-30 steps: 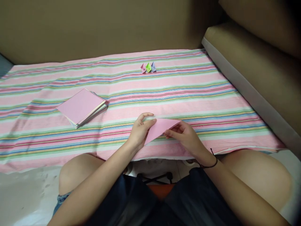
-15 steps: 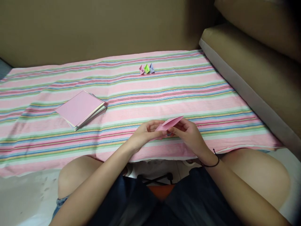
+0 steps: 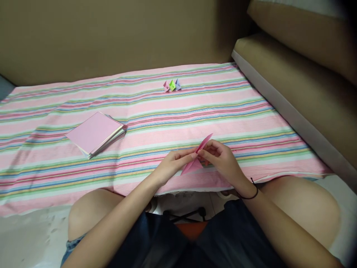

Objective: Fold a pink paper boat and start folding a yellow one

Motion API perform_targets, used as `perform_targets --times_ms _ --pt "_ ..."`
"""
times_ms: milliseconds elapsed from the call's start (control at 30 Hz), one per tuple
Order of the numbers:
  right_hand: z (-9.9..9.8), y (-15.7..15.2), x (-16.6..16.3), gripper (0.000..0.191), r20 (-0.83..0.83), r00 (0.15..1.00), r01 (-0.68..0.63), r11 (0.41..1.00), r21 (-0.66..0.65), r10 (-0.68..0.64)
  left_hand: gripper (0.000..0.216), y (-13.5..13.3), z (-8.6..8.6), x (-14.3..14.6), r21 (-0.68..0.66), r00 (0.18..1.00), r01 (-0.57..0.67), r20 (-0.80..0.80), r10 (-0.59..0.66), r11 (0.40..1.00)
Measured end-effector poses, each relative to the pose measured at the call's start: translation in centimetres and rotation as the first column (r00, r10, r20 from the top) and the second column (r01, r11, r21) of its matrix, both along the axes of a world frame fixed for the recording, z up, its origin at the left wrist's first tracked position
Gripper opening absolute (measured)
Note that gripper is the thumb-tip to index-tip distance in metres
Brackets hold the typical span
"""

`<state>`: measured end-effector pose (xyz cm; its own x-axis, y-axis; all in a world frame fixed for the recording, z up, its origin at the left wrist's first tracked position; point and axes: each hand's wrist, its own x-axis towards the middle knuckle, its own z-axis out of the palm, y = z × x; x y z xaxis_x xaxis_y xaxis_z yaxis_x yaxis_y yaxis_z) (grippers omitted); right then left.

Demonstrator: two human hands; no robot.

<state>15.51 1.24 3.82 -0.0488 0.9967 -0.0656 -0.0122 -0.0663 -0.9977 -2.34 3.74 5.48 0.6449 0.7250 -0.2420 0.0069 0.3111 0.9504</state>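
Now the left hand (image 3: 173, 165) holds pink paper (image 3: 193, 167) more steeply.

Open cloth (image 3: 139, 143) between left fingers (image 3: 184, 152) and obstructing paper stack (image 3: 95, 133)

A folded pink origami paper (image 3: 193, 166) is held near the front edge of a striped cloth (image 3: 152, 139). Its left side is pinched between the thumb and fingers of the left hand (image 3: 170, 163), and its right side is gripped by the fingertips of the right hand (image 3: 224, 158). A narrow, pointed flap is tilted up and to the right above the fingers, its surface seen in a deeper pink. Below the left thumb, a paler triangular part is spread downward, with one corner pointed to the lower left. The middle is covered by the fingers, so the creases there cannot be made out.
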Motion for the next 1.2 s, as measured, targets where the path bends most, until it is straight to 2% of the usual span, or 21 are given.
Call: perform_targets --times_ms 67,133,233,300,400,467,533,767,867,1067,1133,1200 --pt "0.1 0.0 0.0 0.027 -0.02 1.0 -0.021 1.0 -0.006 0.021 0.035 0.0 0.3 0.1 0.045 1.0 0.003 -0.027 -0.001 0.999" --pt "0.1 -0.1 0.0 0.023 -0.034 0.998 -0.046 0.999 -0.001 0.046 0.037 0.0 0.5 0.1 0.169 0.997 -0.017 -0.075 0.03 0.985" --pt "-0.2 -0.2 -0.1 0.02 -0.006 0.998 -0.069 0.997 0.02 0.069 0.039 -0.3 0.4 0.1 0.438 0.961 -0.056 -0.221 0.168 0.897" --pt "-0.5 -0.3 -0.4 0.018 0.044 0.998 -0.047 0.998 0.038 0.045 0.04 -0.6 -0.1 0.1 0.613 0.889 -0.044 -0.336 0.311 0.789" --pt "-0.8 -0.4 -1.3 0.016 0.116 0.991 0.052 0.996 0.074 -0.06 0.046 -1.1 -0.9 0.0 0.827 0.801 0.064 -0.377 0.465 0.559" --pt "-1.0 -0.5 -2.2 0.02 0.148 0.982 0.094 0.987 0.129 -0.113 0.051 -1.3 -1.4 0.0 0.899 0.803 0.127 -0.341 0.489 0.418" --pt "-1.0 -0.6 -2.9 0.021 0.153 0.981 0.09 0.976 0.197 -0.122 0.055 -1.4 -1.6 0.1 0.928 0.816 0.153 -0.312 0.487 0.338" --pt "-0.2 -0.7 -3.6 0.023 0.215 0.956 0.131 0.945 0.3 -0.2 0.061 -1.6 -2.0 0.5 0.943 0.796 0.219 -0.321 0.512 0.251" --pt "0.3 -0.6 -3.5 0.023 0.293 0.919 0.129 0.905 0.406 -0.262 0.062 -1.6 -2.2 0.6 0.953 0.785 0.195 -0.292 0.547 0.23" --pt "0.3 -0.7 -3.8 0.028 0.48 0.784 0.022 0.791 0.611 -0.393 0.066 -1.6 -1.8 0.5 0.962 0.759 0.13 -0.252 0.601 0.239" --pt "0.3 -0.6 -3.8 0.03 0.493 0.754 0.011 0.758 0.652 -0.434 0.065 -1.5 -1.6 0.5 0.965 0.746 0.126 -0.245 0.62 0.229" --pt "0.3 -0.4 -3.6 0.029 0.495 0.741 0.022 0.754 0.657 -0.453 0.064 -1.4 -1.6 0.3 0.969 0.716 0.15 -0.243 0.655 0.195"
